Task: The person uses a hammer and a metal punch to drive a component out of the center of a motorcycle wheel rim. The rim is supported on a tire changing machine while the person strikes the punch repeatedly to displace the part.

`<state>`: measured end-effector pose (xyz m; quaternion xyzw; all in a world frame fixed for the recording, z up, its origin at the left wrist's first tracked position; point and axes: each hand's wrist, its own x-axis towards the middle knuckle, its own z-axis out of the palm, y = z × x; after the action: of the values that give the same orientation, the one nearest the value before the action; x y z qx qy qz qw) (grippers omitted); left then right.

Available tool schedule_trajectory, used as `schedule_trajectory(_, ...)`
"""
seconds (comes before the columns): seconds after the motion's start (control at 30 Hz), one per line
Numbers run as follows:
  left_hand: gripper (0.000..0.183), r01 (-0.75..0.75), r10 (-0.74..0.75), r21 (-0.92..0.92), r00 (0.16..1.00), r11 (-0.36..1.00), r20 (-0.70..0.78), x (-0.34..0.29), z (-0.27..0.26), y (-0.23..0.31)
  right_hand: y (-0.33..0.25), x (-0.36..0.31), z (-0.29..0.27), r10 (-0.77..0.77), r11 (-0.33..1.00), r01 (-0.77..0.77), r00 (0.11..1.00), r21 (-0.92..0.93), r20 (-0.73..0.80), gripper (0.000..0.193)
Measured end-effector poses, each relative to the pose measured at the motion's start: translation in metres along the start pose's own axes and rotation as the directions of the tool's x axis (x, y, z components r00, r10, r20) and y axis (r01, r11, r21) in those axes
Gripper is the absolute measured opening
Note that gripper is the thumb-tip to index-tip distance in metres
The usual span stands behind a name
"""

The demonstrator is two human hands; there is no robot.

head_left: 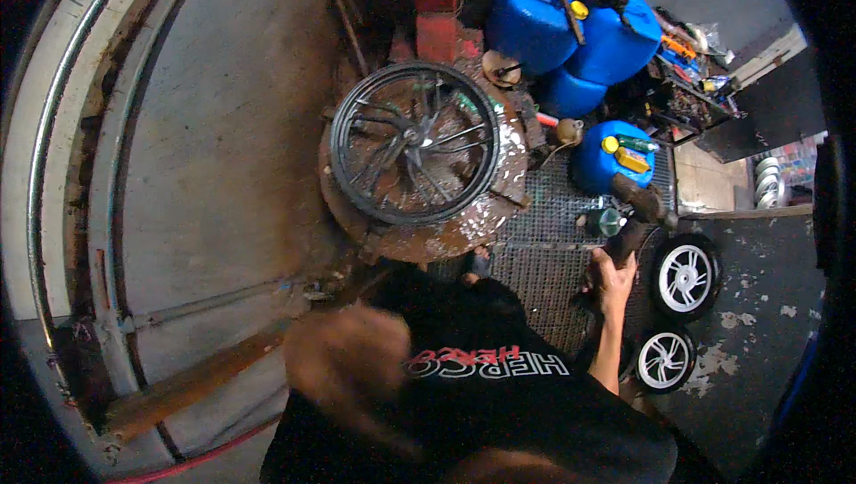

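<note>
While my left hand (343, 368) blurs near me, grip unreadable, I see my right hand (613, 277) closed around a dark tool handle (631, 234), right of the bare black wheel rim (415, 143) lying flat on the rusty round stand (464, 225).

Dark-handled tool (629, 233) stands tilted above the metal grating.

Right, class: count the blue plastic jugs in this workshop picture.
4. Two large blue jugs sit at the top, left and right; one is below them; one with a yellow cap stands lower right. Clutter may hide more.
</note>
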<state>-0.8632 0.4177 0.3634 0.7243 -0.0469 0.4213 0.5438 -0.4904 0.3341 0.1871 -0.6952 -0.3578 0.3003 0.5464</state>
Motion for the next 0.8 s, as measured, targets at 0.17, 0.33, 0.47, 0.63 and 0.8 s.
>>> schedule_trajectory(0.17,0.019,-0.197,0.558,-0.966,0.826,0.169,-0.071,0.056,0.064,-0.004,-0.001,0.011,-0.024,0.051,0.99,-0.061,0.996,0.128,0.077,0.026)
schedule_trajectory(0.33,0.017,-0.22,0.354,-0.374,0.871,0.901,0.341,0.082,0.078,-0.001,-0.017,0.004,-0.033,0.076,0.993,-0.087,0.988,0.077,0.137,0.035)
schedule_trajectory(0.47,0.018,-0.219,0.342,-0.366,0.885,0.905,0.315,0.077,0.09,-0.006,0.031,0.002,-0.048,0.025,0.996,-0.005,0.975,-0.091,0.22,0.036)
schedule_trajectory(0.63,0.02,-0.175,0.288,-0.346,0.906,0.922,0.311,0.075,0.106,-0.003,0.073,-0.009,-0.025,0.041,0.874,0.164,0.912,-0.457,0.407,0.035)
schedule_trajectory(0.8,0.023,-0.184,0.282,-0.277,0.883,0.943,0.374,0.08,0.105,-0.011,0.137,-0.005,0.021,-0.025,0.816,0.375,0.784,-0.441,0.62,0.044)
